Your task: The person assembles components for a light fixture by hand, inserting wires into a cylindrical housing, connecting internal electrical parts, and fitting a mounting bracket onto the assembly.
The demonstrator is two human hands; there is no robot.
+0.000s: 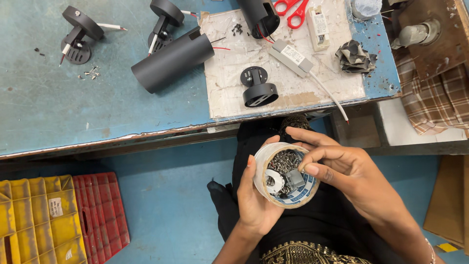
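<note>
The left hand (256, 200) has its fingers closed around a small round tub (286, 175) of screws, below the surface's (58, 112) front edge. The right hand (349, 171) fingers (310, 168) reach bent into the tub; I cannot tell if they grip something.

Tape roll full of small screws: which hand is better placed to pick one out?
Probably the right hand: its fingertips are already inside the tape roll, over the screws. The left hand is wrapped around the roll's side, holding it above the lap.

Left hand (256, 205) is cupped upright, palm turned inward, fingers curled. Right hand (342, 168) reaches across toward it, fingertips (309, 169) pinched together, wrist bent.
</note>
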